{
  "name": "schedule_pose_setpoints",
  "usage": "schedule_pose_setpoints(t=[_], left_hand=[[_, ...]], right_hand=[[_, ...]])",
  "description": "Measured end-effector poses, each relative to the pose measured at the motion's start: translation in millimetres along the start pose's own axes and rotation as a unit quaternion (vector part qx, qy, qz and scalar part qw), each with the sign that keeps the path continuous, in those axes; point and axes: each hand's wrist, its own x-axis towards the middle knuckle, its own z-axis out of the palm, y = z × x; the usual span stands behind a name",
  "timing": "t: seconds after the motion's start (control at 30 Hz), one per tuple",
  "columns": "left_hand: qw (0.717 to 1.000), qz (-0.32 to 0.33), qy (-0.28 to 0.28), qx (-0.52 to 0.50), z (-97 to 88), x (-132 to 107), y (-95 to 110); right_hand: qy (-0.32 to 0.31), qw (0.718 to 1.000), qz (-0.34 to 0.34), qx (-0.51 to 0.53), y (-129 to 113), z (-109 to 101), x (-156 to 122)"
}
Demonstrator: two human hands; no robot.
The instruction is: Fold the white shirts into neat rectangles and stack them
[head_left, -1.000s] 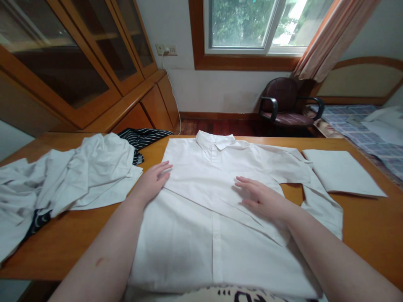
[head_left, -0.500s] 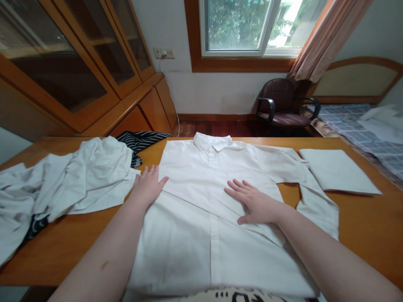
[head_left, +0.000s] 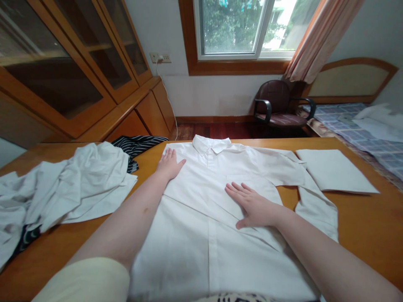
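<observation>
A white button-up shirt [head_left: 189,235] lies front up on the wooden table, its collar toward the far edge. Creases run slantwise across its middle. My left hand [head_left: 171,164] rests flat near the shoulder on the shirt's left side, fingers stretched away from me. On the chest, right of the button strip, my right hand [head_left: 252,204] lies with its fingers spread. The sleeve [head_left: 317,205] on the right side bends down toward me over the table. No sleeve shows on the left side.
A heap of white clothes [head_left: 91,180] with a black striped cloth [head_left: 135,147] lies on the table's left. At the right is a folded white cloth [head_left: 336,170]. Beyond the table stand a wooden cabinet [head_left: 129,109], an armchair [head_left: 278,102] and a bed [head_left: 362,121].
My left hand has slid from the shirt's left edge up and away toward the shoulder. My right hand has stayed on the chest. The view has shifted slightly.
</observation>
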Motion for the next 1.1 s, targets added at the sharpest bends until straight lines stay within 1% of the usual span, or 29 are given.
schedule_pose_setpoints(t=[0.07,0.17,0.27,0.4,0.47,0.53,0.57,0.6,0.63,0.67,0.73,0.8,0.83,0.87,0.9,0.93,1.03,1.1], left_hand=[[1.000,-0.016,0.001,-0.010,-2.8,18.0,-10.0],[0.999,-0.036,0.008,-0.015,-4.7,29.0,-14.8],[0.998,-0.059,0.030,-0.015,-3.1,28.2,-12.8],[0.991,-0.117,0.064,-0.029,-2.5,25.9,-14.4],[0.988,-0.119,0.092,-0.024,-6.1,23.6,-13.8],[0.988,-0.089,0.128,-0.004,-12.2,16.4,-6.2],[0.989,-0.061,0.138,0.007,-15.4,9.9,1.3],[0.990,-0.023,0.135,0.014,-18.1,1.2,11.2],[0.993,0.014,0.115,0.013,-19.9,-9.5,23.0],[0.995,0.051,0.081,0.001,-20.5,-21.8,35.9],[0.991,0.134,0.006,-0.029,-17.8,-48.4,59.9],[0.977,0.199,-0.055,-0.047,-12.0,-71.2,73.1],[0.970,0.225,-0.072,-0.049,-9.0,-79.0,73.4],[0.966,0.244,-0.076,-0.047,-6.5,-83.6,69.1],[0.965,0.248,-0.068,-0.043,-4.7,-85.1,60.5],[0.970,0.234,-0.057,-0.036,-3.8,-83.7,48.7],[0.993,0.115,-0.017,-0.006,-4.8,-69.4,6.1],[0.998,0.068,-0.004,0.008,-6.8,-60.3,-15.7]], right_hand=[[-0.003,1.000,0.000,-0.003,-0.6,-1.1,0.0],[-0.002,1.000,0.003,-0.007,-0.7,-1.4,0.0],[0.009,1.000,-0.001,-0.005,0.4,-0.2,0.0],[0.028,1.000,-0.003,0.006,1.0,-0.2,0.1],[0.040,0.999,0.002,0.009,0.5,-0.8,0.6],[0.057,0.998,0.015,0.010,0.3,-0.1,1.4],[0.065,0.998,0.024,0.008,0.4,1.0,1.8],[0.070,0.997,0.033,0.003,0.7,2.5,2.3],[0.073,0.996,0.041,-0.003,1.2,4.4,2.8],[0.074,0.996,0.045,-0.012,1.8,6.4,3.3],[0.069,0.996,0.044,-0.032,3.1,10.2,4.3],[0.066,0.996,0.037,-0.051,4.0,12.6,5.1],[0.065,0.996,0.034,-0.059,4.3,13.1,5.4],[0.063,0.995,0.031,-0.066,4.3,13.1,5.6],[0.061,0.995,0.030,-0.072,4.1,12.8,5.7],[0.060,0.995,0.031,-0.077,3.8,12.2,5.8],[0.054,0.995,0.033,-0.082,2.5,10.1,6.0],[0.052,0.995,0.035,-0.082,1.9,9.5,6.3]])
